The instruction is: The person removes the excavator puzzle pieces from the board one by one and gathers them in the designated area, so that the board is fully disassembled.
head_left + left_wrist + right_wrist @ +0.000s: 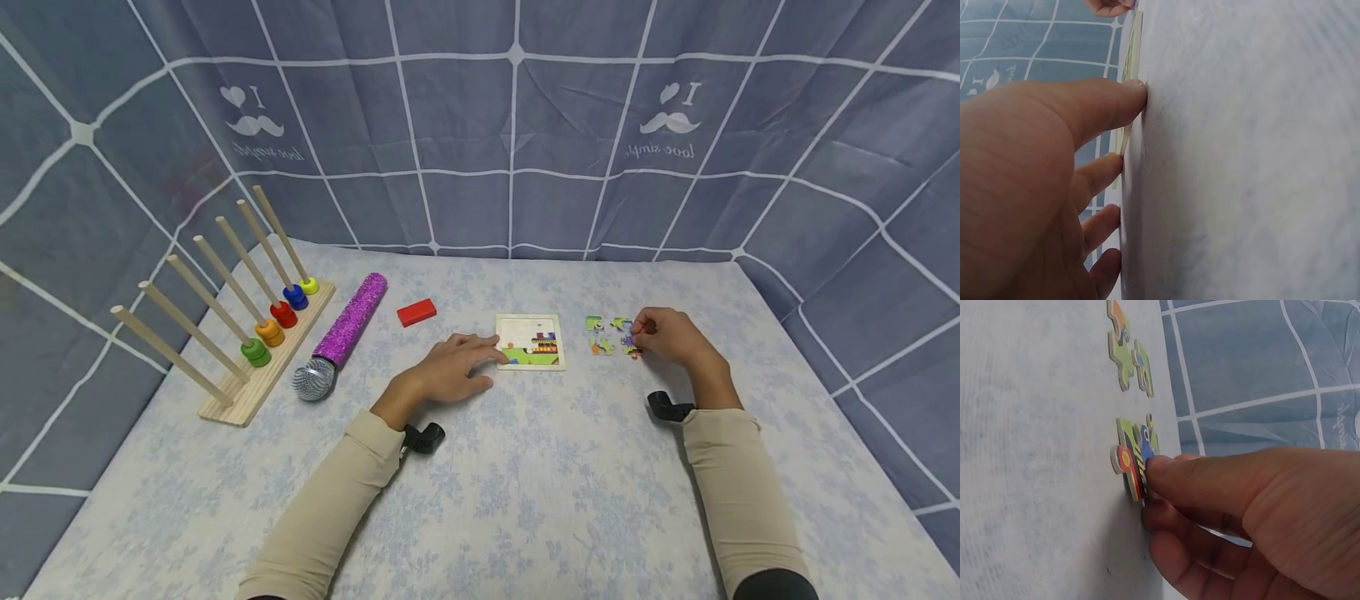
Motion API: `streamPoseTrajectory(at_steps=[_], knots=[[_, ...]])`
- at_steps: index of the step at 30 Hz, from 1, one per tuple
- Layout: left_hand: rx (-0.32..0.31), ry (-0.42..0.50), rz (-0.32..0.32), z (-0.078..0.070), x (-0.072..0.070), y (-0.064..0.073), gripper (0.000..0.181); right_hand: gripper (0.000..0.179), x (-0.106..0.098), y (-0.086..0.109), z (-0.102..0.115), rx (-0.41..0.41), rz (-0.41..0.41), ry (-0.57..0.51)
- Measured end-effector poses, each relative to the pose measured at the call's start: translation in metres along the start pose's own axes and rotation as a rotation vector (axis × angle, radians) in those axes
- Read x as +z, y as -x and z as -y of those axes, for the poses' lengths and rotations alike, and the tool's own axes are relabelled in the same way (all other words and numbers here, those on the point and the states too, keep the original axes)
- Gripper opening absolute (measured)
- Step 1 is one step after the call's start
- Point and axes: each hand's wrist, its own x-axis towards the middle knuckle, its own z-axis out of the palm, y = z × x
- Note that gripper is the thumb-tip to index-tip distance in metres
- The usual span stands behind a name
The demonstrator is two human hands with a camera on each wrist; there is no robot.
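A small wooden puzzle frame (pixel 527 367), partly filled with a picture at its lower right, lies in the middle of the table. My left hand (pixel 452 368) rests beside it, its extended fingers at the frame's left edge and its thumb spread toward me. To the right of the frame, my right hand (pixel 670 335) pinches a red, yellow and black puzzle piece (pixel 1127 459) between thumb and fingers, close over the table. Several loose puzzle pieces (pixel 602 346) lie left of that hand; in the right wrist view, green pieces (pixel 1121 359) show farther off.
A wooden peg rack (pixel 281 364) with coloured rings stands at the left. Beside it lies a purple glittery microphone (pixel 351 321) with a silver head. A red block (pixel 416 312) lies behind my left hand. A grey-blue checked curtain (pixel 465 117) hangs at the table's back.
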Motion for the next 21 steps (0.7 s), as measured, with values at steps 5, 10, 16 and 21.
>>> streamPoseTrajectory(at_steps=[5, 10, 16, 21], knots=[[-0.005, 0.001, 0.013, 0.0, -0.0004, 0.0004, 0.042, 0.009, 0.001, 0.0005, 0.003, 0.012, -0.001, 0.022], [-0.003, 0.0, 0.009, 0.0008, 0.0006, -0.0001, 0.042, 0.008, 0.0006, 0.0014, 0.0071, -0.003, 0.003, 0.033], [-0.011, -0.01, 0.005, 0.0013, 0.0014, -0.0008, 0.042, 0.006, 0.0018, 0.0005, 0.0082, 0.017, 0.009, 0.041], [-0.01, -0.001, 0.007, 0.0005, 0.001, -0.0005, 0.042, 0.005, -0.001, 0.002, 0.0097, 0.033, 0.05, 0.034]])
